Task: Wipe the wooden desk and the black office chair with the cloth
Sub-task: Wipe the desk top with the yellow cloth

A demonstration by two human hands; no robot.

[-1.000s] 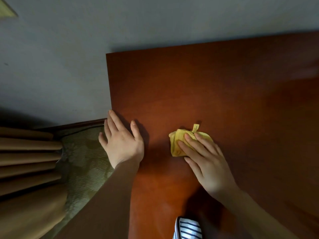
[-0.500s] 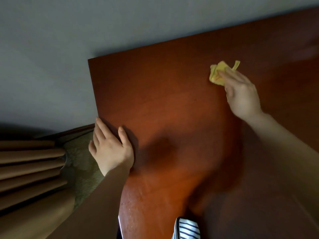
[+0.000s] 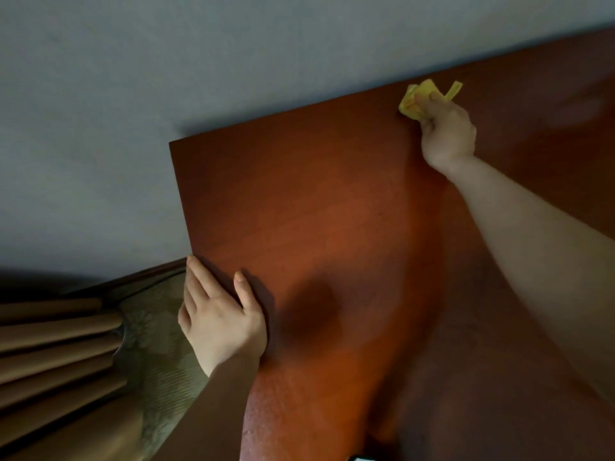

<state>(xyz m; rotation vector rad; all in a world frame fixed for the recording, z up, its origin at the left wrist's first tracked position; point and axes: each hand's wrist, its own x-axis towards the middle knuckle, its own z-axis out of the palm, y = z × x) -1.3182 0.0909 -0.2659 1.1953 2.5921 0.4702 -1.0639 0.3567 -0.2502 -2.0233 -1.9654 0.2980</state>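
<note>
Cloth (image 3: 414, 103), yellow and bunched into a wad, sits at the far edge of the desk (image 3: 332, 211), right where the red-brown wood meets the grey wall (image 3: 166, 78). On my screen the right hand (image 3: 447, 133) is on top of it, fingers (image 3: 428, 102) curled over the wad and gripping it against the desk top. 1 thin yellow strip of the cloth sticks out past the knuckles toward the wall. The right arm reaches across the desk from the near right side.

I see the left hand (image 3: 219, 314) lying flat at the left edge of the desk, nearer the camera and well apart from the cloth. Its 4 fingers (image 3: 199, 281) are straight and pressed together, lying along that edge and partly over it. The thumb is spread away from them and rests on the wood. This hand holds nothing. A dark shadow falls on the desk just beside the thumb.

Past the left edge I can make out green patterned carpet (image 3: 156, 344) and the tan folds of a curtain (image 3: 50, 344).
</note>
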